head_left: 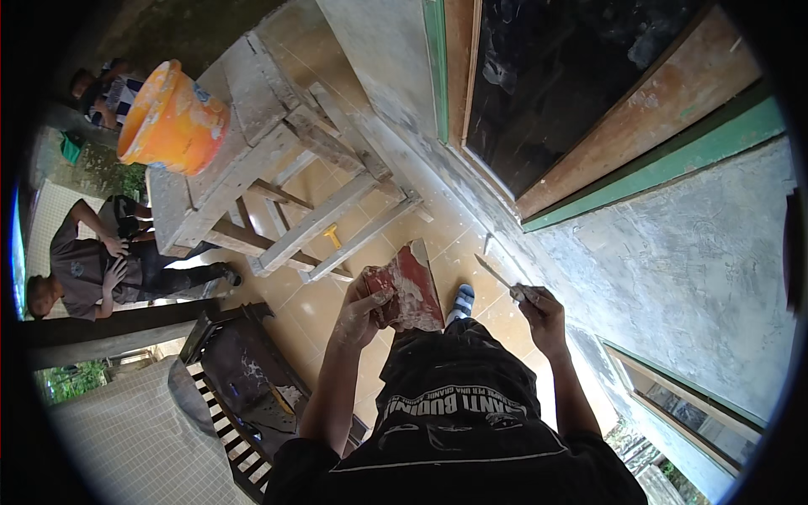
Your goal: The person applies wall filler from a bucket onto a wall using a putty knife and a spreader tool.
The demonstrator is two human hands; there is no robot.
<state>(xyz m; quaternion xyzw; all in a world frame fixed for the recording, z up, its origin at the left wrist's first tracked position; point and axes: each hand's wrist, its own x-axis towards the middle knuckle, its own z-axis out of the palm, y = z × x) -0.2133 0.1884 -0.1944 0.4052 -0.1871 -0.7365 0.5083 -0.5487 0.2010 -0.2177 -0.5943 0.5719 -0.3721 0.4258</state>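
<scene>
My left hand (pixel 362 310) is closed around the edge of a dark red, flat piece (pixel 416 290) smeared with whitish filler; its exact kind is unclear. The piece is held up in front of my body, above the tiled floor. To its right, my right hand (pixel 540 313) grips the handle of a putty knife (pixel 495 271) with a narrow blade. The blade points forward and left toward the wall's foot, apart from the red piece. Pale residue marks both hands.
A rough wooden trestle (pixel 320 227) stands ahead left, bearing an orange bucket (pixel 181 126). A yellow object (pixel 333 236) lies beneath. A grey wall (pixel 665 261) with a framed window (pixel 581 93) runs along my right. A dark wooden bench (pixel 252 370) and a person (pixel 93 261) are left.
</scene>
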